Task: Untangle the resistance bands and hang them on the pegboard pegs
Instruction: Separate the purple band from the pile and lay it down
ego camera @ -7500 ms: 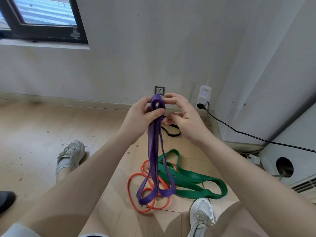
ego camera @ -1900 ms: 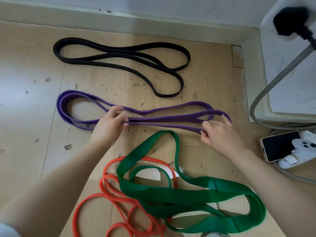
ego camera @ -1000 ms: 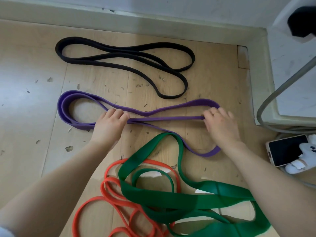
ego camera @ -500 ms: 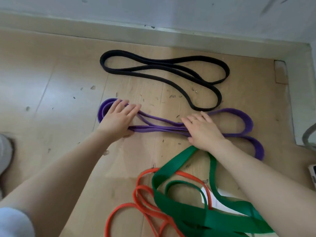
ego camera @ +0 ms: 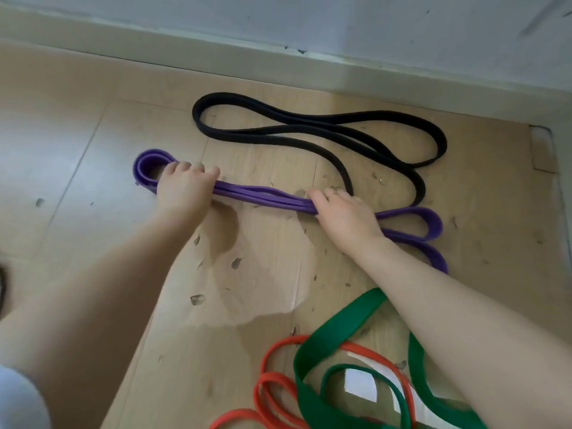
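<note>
A purple band (ego camera: 263, 196) lies folded in a long strip on the wooden floor. My left hand (ego camera: 182, 190) grips it near its left loop, fingers curled over the strands. My right hand (ego camera: 343, 215) presses and gathers the strands toward the right end, where two purple loops spread out. A black band (ego camera: 309, 131) lies laid out flat beyond it, close to the wall. A green band (ego camera: 334, 342) and an orange band (ego camera: 272, 385) lie tangled together at the lower right, partly under my right forearm. No pegboard is in view.
A pale skirting board (ego camera: 278, 66) and white wall run along the top. Small bits of debris dot the floor. A dark object (ego camera: 2, 286) shows at the left edge.
The purple band went from held up in the air to lying on the floor. Its strands have been pulled closer together, and my hands now close on them. The view shifted left.
</note>
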